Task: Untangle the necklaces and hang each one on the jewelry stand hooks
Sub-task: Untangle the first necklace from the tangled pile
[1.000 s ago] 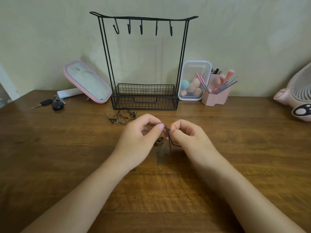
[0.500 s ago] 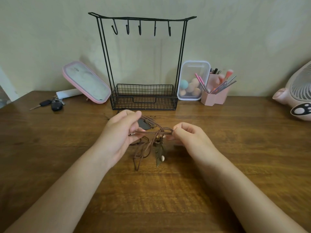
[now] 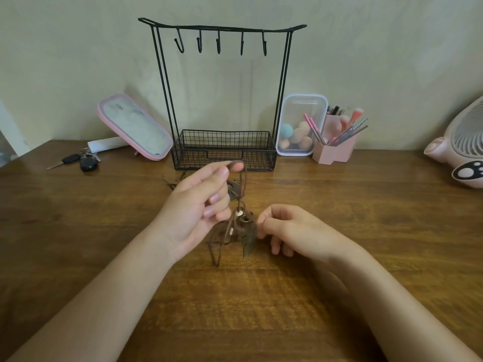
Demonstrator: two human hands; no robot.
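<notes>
With the left hand (image 3: 201, 205) raised at centre frame, palm turned inward, pinching the top of a brown cord necklace (image 3: 241, 218) between thumb and forefinger, the other fingers loosely bent. Dangling the cord from that pinch in front of the black wire jewelry stand (image 3: 224, 142), down past two small white beads to a bunch of loops and one dull metal leaf-shaped pendant (image 3: 248, 244), its tip pointing down toward the wooden table (image 3: 366, 231); touching it or just above, hard to tell. Holding the right hand (image 3: 292, 231) low, just right of the pendant, fingers curled, thumb and forefinger close beside the bunched loops; not possible to tell whether pinching cord there or clenched on nothing. Leaving a second necklace (image 3: 232, 190) lying on the table behind the left hand, dark pendant with coppery wire, mostly hidden. Counting two necklaces, two hands, and one stand at upper centre with five hooks (image 3: 218, 45) along its top bar.
</notes>
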